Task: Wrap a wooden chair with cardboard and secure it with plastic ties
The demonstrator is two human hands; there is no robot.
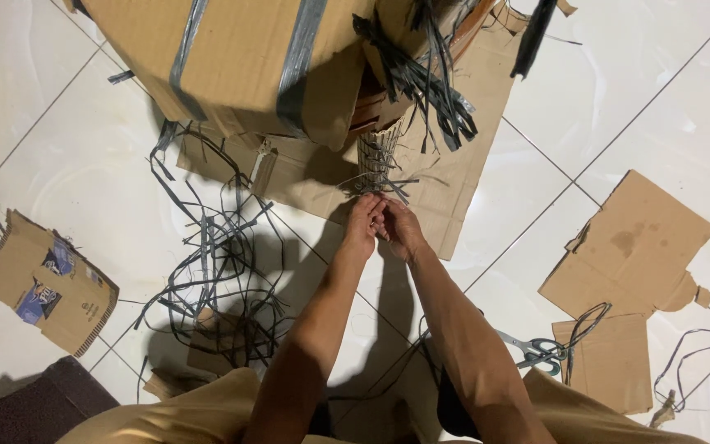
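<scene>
1. Our fingers (pixel 377 215) are closed together in a pinch on thin dark strips (pixel 388 187) at the near end of a small woven piece (pixel 378 152). The left hand (pixel 361 226) and the right hand (pixel 400 228) touch each other there, so we cannot tell which finger holds which strip.
2. The woven piece stands on a flat sheet of brown cardboard (pixel 445 177), in the middle of the scene, just beyond our hands. It looks like a narrow lattice of pale and dark bands.
3. Above it, far from us, a large cardboard box (pixel 232 57) with grey tape bands hangs over the work, and a bundle of dark strips (pixel 429 78) falls from its right side.
4. We judge that the strips are thin and springy, so one may slip out of the pinch and the weave may loosen. A hard pull may also tear a strip.
5. On the left, a loose tangle of strips (pixel 215 263) lies on the glossy white tile floor (pixel 651 99); it can catch on our arms.
6. Scissors (pixel 536 349) with pale handles lie near, on the right, beside torn cardboard pieces (pixel 630 247). A printed cardboard scrap (pixel 47 284) lies at the far left.
</scene>
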